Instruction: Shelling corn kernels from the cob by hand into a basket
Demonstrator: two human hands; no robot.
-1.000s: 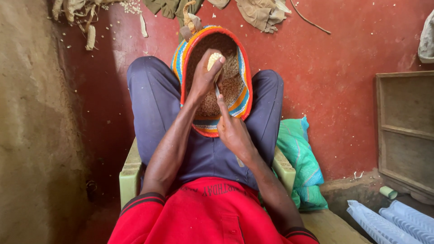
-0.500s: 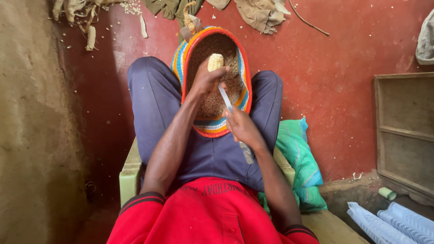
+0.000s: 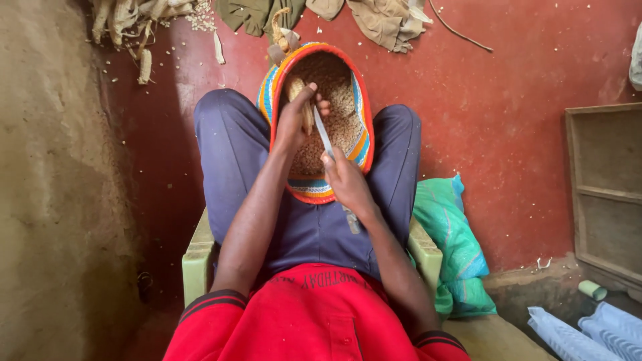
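A woven basket (image 3: 362, 144) with orange, blue and yellow stripes rests between my knees, holding loose maize kernels (image 3: 341, 113). My left hand (image 3: 295, 120) grips a maize cob (image 3: 296, 93) over the basket, the cob tilted toward the far left rim. My right hand (image 3: 344, 180) holds a knife (image 3: 324, 132) by its handle, the thin blade pointing up against the cob beside my left fingers. I sit on a pale green chair (image 3: 198, 257) in blue trousers and a red shirt.
A green woven sack (image 3: 449, 241) lies by my right thigh. Dry maize husks (image 3: 130, 27) and cloths (image 3: 381, 20) lie on the red floor beyond the basket. An earthen wall (image 3: 53, 187) stands left; a wooden frame (image 3: 605, 194) and pale ribbed sheets (image 3: 582, 331) are right.
My left hand turned the cob from upright to leaning toward the basket's left rim. My right hand moved the knife up, blade now against the cob. The view shifted slightly.
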